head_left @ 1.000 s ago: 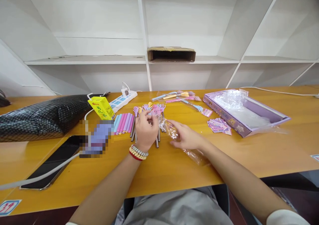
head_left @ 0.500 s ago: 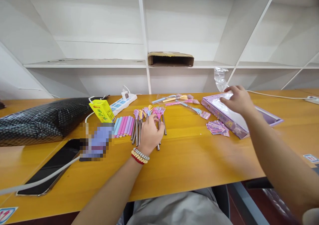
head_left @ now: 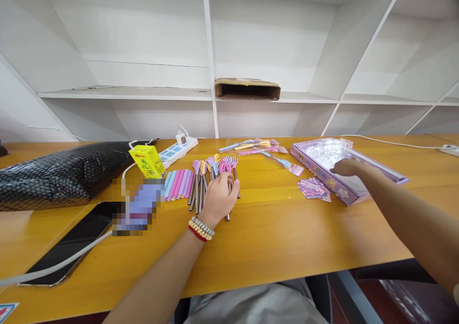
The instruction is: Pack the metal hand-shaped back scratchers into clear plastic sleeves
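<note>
Looks like some kind of office or small packing room tbh: long wooden desk [head_left: 287, 228], white cubby shelving [head_left: 265, 42] behind it, a power strip [head_left: 177, 153], and little numbered-looking sticker [head_left: 7, 310] at the desk's edge.

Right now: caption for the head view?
Left hand at metal rods with pastel claw-shaped heads, right hand over a shallow purple cardboard box.

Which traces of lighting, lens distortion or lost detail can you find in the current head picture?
Head view: glare whitens the clear plastic in the purple box and flecks the black wrapped bundle; a shelf divider at right slants strongly, probably wide-lens stretching; a pixelated patch hides detail beside the phone; the top right corner darkens.
</note>
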`<act>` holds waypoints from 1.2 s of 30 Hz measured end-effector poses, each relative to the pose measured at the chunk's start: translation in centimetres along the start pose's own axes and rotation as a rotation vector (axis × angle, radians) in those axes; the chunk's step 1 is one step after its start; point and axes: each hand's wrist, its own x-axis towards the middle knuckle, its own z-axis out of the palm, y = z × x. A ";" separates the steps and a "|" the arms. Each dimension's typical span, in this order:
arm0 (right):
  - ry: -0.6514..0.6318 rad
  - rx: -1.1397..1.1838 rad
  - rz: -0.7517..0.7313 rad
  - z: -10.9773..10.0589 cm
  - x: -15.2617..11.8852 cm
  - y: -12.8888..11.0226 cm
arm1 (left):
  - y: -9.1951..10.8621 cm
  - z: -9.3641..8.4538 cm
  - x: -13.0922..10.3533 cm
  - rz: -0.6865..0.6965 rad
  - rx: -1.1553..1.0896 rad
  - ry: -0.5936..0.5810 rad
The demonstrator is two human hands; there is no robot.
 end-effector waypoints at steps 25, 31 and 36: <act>-0.235 -0.151 -0.181 -5.6 4.9 -18.0 | -0.1 0.4 -0.8 0.317 0.137 -0.215; -0.246 -0.336 -0.390 -13.1 4.6 -16.8 | 0.0 0.4 -0.8 0.328 0.137 -0.202; -0.042 -0.089 -0.596 -15.0 0.6 -16.5 | 0.1 0.3 -0.6 0.232 0.058 -0.082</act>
